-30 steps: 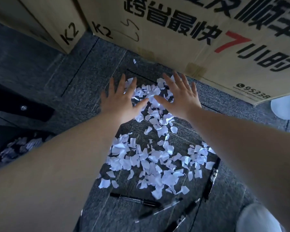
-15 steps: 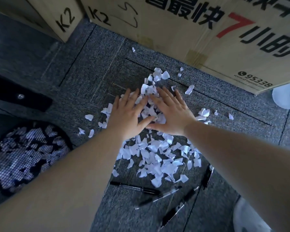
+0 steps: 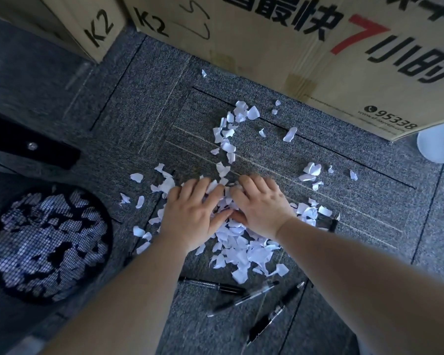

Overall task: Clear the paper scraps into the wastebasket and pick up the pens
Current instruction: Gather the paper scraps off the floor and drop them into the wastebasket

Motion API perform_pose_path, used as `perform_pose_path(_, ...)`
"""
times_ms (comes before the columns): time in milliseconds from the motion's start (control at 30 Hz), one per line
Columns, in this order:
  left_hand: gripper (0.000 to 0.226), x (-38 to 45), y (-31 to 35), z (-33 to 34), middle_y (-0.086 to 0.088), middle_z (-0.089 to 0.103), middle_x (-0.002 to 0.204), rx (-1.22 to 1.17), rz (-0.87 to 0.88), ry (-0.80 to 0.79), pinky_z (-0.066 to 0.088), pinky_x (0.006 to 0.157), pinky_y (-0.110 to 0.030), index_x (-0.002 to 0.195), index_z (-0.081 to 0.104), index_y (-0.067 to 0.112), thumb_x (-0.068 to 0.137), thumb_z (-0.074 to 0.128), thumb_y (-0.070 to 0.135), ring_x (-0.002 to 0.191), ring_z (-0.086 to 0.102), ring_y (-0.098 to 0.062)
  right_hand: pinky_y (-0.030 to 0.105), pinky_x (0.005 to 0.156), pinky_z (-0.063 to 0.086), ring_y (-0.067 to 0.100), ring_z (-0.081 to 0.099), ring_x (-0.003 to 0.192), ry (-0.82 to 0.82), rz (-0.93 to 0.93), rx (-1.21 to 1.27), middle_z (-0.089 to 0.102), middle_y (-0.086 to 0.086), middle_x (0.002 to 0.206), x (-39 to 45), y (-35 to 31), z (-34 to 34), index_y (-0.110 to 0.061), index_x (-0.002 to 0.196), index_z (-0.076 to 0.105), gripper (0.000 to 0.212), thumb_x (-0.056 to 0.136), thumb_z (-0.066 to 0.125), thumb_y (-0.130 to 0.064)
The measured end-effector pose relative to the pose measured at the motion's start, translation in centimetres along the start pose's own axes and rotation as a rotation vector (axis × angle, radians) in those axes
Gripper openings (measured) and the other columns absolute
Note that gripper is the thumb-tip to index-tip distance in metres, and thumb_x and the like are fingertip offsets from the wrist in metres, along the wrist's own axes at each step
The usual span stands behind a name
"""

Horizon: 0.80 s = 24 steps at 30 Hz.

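Note:
White paper scraps lie scattered over grey carpet. My left hand and my right hand rest side by side on the pile, fingers curled down over the scraps, thumbs touching. A trail of scraps stays behind farther away. A black mesh wastebasket with scraps inside stands at the left. Three pens lie near me: a black pen, a clear pen and another black pen. A fourth pen peeks out beside my right wrist.
Large cardboard boxes stand along the far side. A black furniture foot lies at the left. A white rounded object sits at the right edge.
Both hands have dragged toward me across the carpet, raking scraps together and leaving a trail behind. The view has shifted, bringing the wastebasket into sight.

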<state>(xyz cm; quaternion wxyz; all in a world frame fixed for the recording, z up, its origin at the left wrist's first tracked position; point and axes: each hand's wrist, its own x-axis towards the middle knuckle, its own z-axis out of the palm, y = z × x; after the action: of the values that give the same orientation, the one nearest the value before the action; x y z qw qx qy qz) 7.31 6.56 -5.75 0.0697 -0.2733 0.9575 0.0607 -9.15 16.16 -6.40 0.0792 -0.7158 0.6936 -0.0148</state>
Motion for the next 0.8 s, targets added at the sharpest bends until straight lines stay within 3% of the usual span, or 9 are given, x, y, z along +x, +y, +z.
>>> perform_pose_path(100, 0.053, -0.8, -0.2, 0.1, -0.010, 0.057, 0.105, 0.031, 0.060, -0.002, 0.049, 0.071, -0.041, 0.113, 0.049, 0.020, 0.084, 0.037, 0.062, 0.090, 0.056, -0.030, 0.040, 0.072, 0.053, 0.027, 0.061, 0.082, 0.013, -0.041, -0.003, 0.062, 0.007, 0.091, -0.1, -0.4, -0.2, -0.017, 0.104, 0.047, 0.039, 0.078, 0.065, -0.040)
perform_pose_path(200, 0.043, -0.8, -0.1, -0.3, -0.010, 0.057, 0.085, 0.006, 0.110, -0.086, 0.048, 0.043, -0.031, 0.104, 0.051, 0.016, 0.081, 0.056, 0.052, 0.068, 0.056, -0.026, 0.031, 0.047, 0.050, 0.023, 0.055, 0.060, -0.004, -0.099, 0.031, 0.056, 0.005, 0.071, 0.2, -0.6, -0.6, -0.012, 0.092, 0.054, 0.017, 0.082, 0.057, -0.026)
perform_pose_path(267, 0.035, -0.3, 0.3, -1.2, -0.009, 0.055, 0.085, -0.047, 0.116, -0.181, 0.045, 0.038, -0.029, 0.103, 0.056, 0.013, 0.082, 0.063, 0.041, 0.066, 0.056, -0.025, 0.029, 0.039, 0.047, 0.022, 0.052, 0.050, -0.112, -0.088, 0.070, 0.053, 0.005, 0.067, 0.6, -0.6, -1.2, -0.009, 0.090, 0.057, 0.021, 0.075, 0.069, -0.018)
perform_pose_path(333, 0.030, 0.2, 0.6, -1.8, -0.008, 0.053, 0.097, -0.070, 0.080, -0.254, 0.046, 0.049, -0.031, 0.113, 0.052, 0.014, 0.092, 0.050, 0.035, 0.074, 0.058, -0.025, 0.030, 0.041, 0.050, 0.020, 0.052, 0.049, -0.257, -0.070, 0.085, 0.053, 0.004, 0.072, 1.0, -0.7, -1.7, -0.008, 0.097, 0.055, 0.028, 0.077, 0.073, -0.014)
perform_pose_path(400, 0.029, 0.6, 0.5, -2.6, -0.007, 0.052, 0.104, -0.086, 0.073, -0.295, 0.045, 0.056, -0.030, 0.118, 0.048, 0.015, 0.096, 0.040, 0.033, 0.079, 0.060, -0.025, 0.033, 0.054, 0.056, 0.020, 0.058, 0.062, -0.348, -0.032, 0.072, 0.055, 0.003, 0.083, 1.3, -0.8, -2.5, -0.009, 0.106, 0.050, 0.023, 0.090, 0.060, -0.021)
perform_pose_path(467, 0.029, 0.9, 0.2, -3.7, -0.006, 0.053, 0.105, -0.100, 0.051, -0.305, 0.042, 0.055, -0.030, 0.116, 0.049, 0.014, 0.097, 0.039, 0.032, 0.078, 0.060, -0.024, 0.030, 0.064, 0.056, 0.019, 0.060, 0.072, -0.322, 0.061, 0.150, 0.057, 0.002, 0.087, 1.5, -0.7, -4.0, -0.010, 0.109, 0.051, 0.023, 0.096, 0.048, -0.028)
perform_pose_path(567, 0.027, 1.4, -0.5, -5.8, -0.008, 0.053, 0.105, -0.132, -0.002, -0.340, 0.045, 0.058, -0.034, 0.112, 0.051, 0.011, 0.097, 0.040, 0.031, 0.081, 0.060, -0.027, 0.024, 0.062, 0.050, 0.015, 0.056, 0.073, -0.258, 0.164, 0.194, 0.060, 0.000, 0.091, 2.0, 0.2, -6.4, -0.012, 0.108, 0.052, 0.023, 0.097, 0.046, -0.030)
perform_pose_path(700, 0.026, 2.4, -1.4, -10.9, -0.009, 0.054, 0.104, -0.156, -0.036, -0.303, 0.042, 0.062, -0.033, 0.110, 0.051, 0.008, 0.096, 0.044, 0.029, 0.080, 0.057, -0.025, 0.029, 0.065, 0.056, 0.018, 0.062, 0.076, -0.225, 0.201, 0.185, 0.061, 0.001, 0.089, 3.3, 1.0, -10.9, -0.012, 0.108, 0.054, 0.022, 0.097, 0.046, -0.029)
perform_pose_path(800, 0.024, 2.9, -2.1, -15.5, -0.011, 0.053, 0.098, -0.159, -0.063, -0.226, 0.043, 0.061, -0.037, 0.104, 0.052, 0.006, 0.095, 0.046, 0.028, 0.073, 0.052, -0.026, 0.032, 0.060, 0.052, 0.022, 0.060, 0.075, -0.188, 0.229, 0.172, 0.052, 0.000, 0.083, 4.6, 0.6, -15.6, -0.009, 0.104, 0.051, 0.021, 0.097, 0.043, -0.027)
